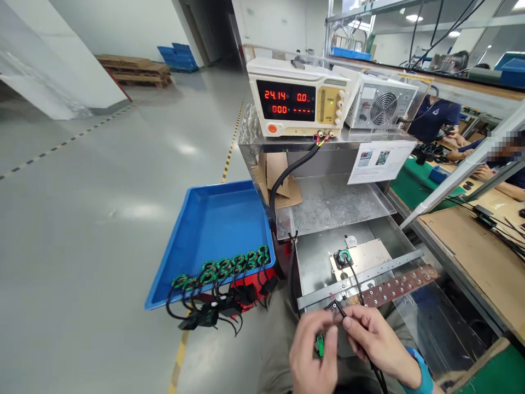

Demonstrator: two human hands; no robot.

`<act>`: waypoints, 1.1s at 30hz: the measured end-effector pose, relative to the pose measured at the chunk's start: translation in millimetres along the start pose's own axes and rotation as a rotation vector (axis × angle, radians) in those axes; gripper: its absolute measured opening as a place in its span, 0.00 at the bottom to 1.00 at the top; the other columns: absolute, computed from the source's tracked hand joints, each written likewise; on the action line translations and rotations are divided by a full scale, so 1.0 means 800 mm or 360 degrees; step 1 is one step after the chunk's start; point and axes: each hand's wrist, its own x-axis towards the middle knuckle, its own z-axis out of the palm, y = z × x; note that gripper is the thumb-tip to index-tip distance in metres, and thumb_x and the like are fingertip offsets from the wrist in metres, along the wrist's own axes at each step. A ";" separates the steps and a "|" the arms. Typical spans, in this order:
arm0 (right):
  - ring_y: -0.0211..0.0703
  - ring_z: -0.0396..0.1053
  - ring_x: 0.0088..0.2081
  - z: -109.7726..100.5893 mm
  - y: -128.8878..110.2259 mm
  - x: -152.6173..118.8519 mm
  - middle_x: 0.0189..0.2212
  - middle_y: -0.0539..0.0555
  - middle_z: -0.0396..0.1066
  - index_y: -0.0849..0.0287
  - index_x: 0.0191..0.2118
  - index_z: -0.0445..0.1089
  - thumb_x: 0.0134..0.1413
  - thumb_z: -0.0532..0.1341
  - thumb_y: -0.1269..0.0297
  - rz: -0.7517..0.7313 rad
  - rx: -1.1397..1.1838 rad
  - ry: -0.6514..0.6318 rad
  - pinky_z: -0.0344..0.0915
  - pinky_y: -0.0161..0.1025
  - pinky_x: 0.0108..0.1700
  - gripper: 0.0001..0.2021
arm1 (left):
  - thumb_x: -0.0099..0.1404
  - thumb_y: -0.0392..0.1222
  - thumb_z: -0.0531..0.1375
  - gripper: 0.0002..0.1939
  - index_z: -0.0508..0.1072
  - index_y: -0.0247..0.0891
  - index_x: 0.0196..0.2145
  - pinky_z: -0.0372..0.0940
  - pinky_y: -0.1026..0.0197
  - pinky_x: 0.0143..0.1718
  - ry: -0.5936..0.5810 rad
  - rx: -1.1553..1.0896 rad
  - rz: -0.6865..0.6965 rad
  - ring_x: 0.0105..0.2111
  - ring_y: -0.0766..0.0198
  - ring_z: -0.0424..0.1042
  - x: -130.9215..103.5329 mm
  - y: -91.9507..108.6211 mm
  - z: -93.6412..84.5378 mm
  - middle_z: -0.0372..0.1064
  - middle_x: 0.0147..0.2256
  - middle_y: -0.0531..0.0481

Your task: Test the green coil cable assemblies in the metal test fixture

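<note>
Green little connector pinched at the near edge of a metal test rig, both hands busy

Left hand [312, 355] is closed around a small green part [319, 345], and the right hand [375, 336] sits just beside it, fingers clamped on a thin black cable [356, 282] with a red lead at the tip, so the two hands are basically together. That cable runs away to a round green-ringed socket [342, 257] sitting on the metal fixture [328, 262]. Off to the left, a blue tray [213, 224] has a row of green-ringed parts with black leads [223, 273] hanging over its near edge. Farther back, a beige power supply [297, 98] reads 24.14 in red digits, with a fan unit [383, 104] to its right.
</note>
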 end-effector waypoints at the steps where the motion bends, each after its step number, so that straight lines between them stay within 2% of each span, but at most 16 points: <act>1: 0.30 0.50 0.18 0.004 0.004 -0.007 0.18 0.43 0.58 0.60 0.35 0.67 0.65 0.58 0.41 -0.0001 -0.0031 -0.0006 0.48 0.31 0.21 0.23 | 0.69 0.36 0.59 0.13 0.70 0.42 0.51 0.75 0.59 0.37 0.0037 0.0061 -0.0206 0.37 0.61 0.77 0.004 -0.004 -0.012 0.76 0.40 0.46; 3: 0.30 0.50 0.20 0.014 0.012 -0.018 0.19 0.44 0.57 0.60 0.32 0.65 0.66 0.56 0.42 -0.0009 -0.0096 -0.0017 0.49 0.32 0.23 0.23 | 0.69 0.42 0.61 0.12 0.73 0.42 0.50 0.76 0.61 0.39 0.0023 0.0094 -0.0440 0.37 0.62 0.78 0.008 -0.009 -0.026 0.77 0.42 0.47; 5: 0.33 0.53 0.23 0.023 0.021 -0.026 0.20 0.46 0.59 0.59 0.33 0.65 0.68 0.55 0.43 -0.0005 -0.0182 -0.0014 0.51 0.33 0.26 0.23 | 0.68 0.44 0.62 0.09 0.75 0.42 0.45 0.75 0.64 0.38 -0.0043 0.0023 -0.0464 0.35 0.64 0.78 0.006 -0.011 -0.031 0.78 0.39 0.49; 8: 0.38 0.61 0.27 0.035 0.040 -0.035 0.24 0.48 0.65 0.58 0.45 0.69 0.68 0.54 0.44 0.0000 -0.0367 0.0147 0.58 0.35 0.31 0.21 | 0.68 0.44 0.63 0.07 0.76 0.42 0.43 0.74 0.66 0.36 -0.0026 -0.0035 -0.0557 0.33 0.66 0.77 -0.008 -0.013 -0.029 0.78 0.36 0.51; 10: 0.42 0.65 0.29 0.044 0.055 -0.041 0.25 0.50 0.69 0.56 0.53 0.67 0.68 0.53 0.45 -0.0007 -0.0506 0.0258 0.61 0.37 0.34 0.21 | 0.68 0.44 0.63 0.07 0.77 0.43 0.43 0.74 0.66 0.39 -0.0015 -0.0067 -0.0652 0.35 0.66 0.78 -0.023 -0.015 -0.026 0.79 0.38 0.51; 12: 0.44 0.67 0.29 0.054 0.071 -0.048 0.25 0.50 0.70 0.54 0.56 0.65 0.69 0.52 0.47 -0.0029 -0.0631 0.0317 0.62 0.38 0.36 0.20 | 0.68 0.46 0.63 0.08 0.77 0.43 0.42 0.73 0.65 0.41 0.0019 -0.0112 -0.0792 0.37 0.65 0.78 -0.039 -0.019 -0.025 0.79 0.39 0.50; 15: 0.44 0.68 0.26 0.073 0.091 -0.057 0.23 0.49 0.70 0.54 0.52 0.66 0.70 0.52 0.50 -0.0059 -0.0757 0.0412 0.61 0.37 0.33 0.16 | 0.67 0.50 0.62 0.11 0.76 0.40 0.35 0.72 0.64 0.39 0.0046 -0.0164 -0.1027 0.35 0.63 0.77 -0.057 -0.028 -0.027 0.76 0.34 0.50; 17: 0.43 0.67 0.24 0.083 0.099 -0.060 0.21 0.48 0.68 0.54 0.46 0.67 0.71 0.51 0.52 -0.0071 -0.0835 0.0490 0.59 0.37 0.30 0.13 | 0.67 0.51 0.62 0.13 0.74 0.39 0.31 0.71 0.63 0.38 -0.0038 -0.0197 -0.1120 0.34 0.63 0.75 -0.066 -0.035 -0.031 0.73 0.32 0.51; 19: 0.41 0.66 0.22 0.089 0.103 -0.059 0.20 0.48 0.67 0.54 0.41 0.66 0.71 0.51 0.53 -0.0073 -0.0923 0.0569 0.57 0.37 0.29 0.12 | 0.68 0.51 0.61 0.13 0.74 0.39 0.34 0.71 0.61 0.39 -0.0149 -0.0223 -0.1166 0.35 0.63 0.75 -0.073 -0.042 -0.035 0.74 0.33 0.50; 23: 0.41 0.67 0.21 0.089 0.100 -0.051 0.21 0.48 0.69 0.54 0.39 0.65 0.68 0.52 0.56 0.0010 -0.1017 0.0623 0.56 0.37 0.29 0.10 | 0.70 0.49 0.60 0.11 0.74 0.41 0.43 0.71 0.59 0.43 -0.0240 -0.0096 -0.1087 0.38 0.62 0.74 -0.084 -0.049 -0.041 0.75 0.39 0.48; 30: 0.41 0.67 0.22 0.081 0.091 -0.037 0.23 0.49 0.70 0.55 0.36 0.63 0.66 0.52 0.61 0.0059 -0.1119 0.0598 0.52 0.37 0.27 0.08 | 0.72 0.44 0.57 0.10 0.74 0.44 0.48 0.73 0.53 0.50 -0.0473 0.0239 -0.0722 0.48 0.59 0.74 -0.087 -0.049 -0.040 0.72 0.47 0.47; 33: 0.41 0.66 0.21 0.082 0.089 -0.031 0.22 0.49 0.69 0.55 0.35 0.64 0.65 0.52 0.63 0.0060 -0.1207 0.0615 0.51 0.37 0.27 0.07 | 0.72 0.40 0.57 0.10 0.74 0.43 0.48 0.74 0.53 0.47 -0.0516 0.0380 -0.0529 0.48 0.58 0.75 -0.085 -0.049 -0.039 0.72 0.46 0.45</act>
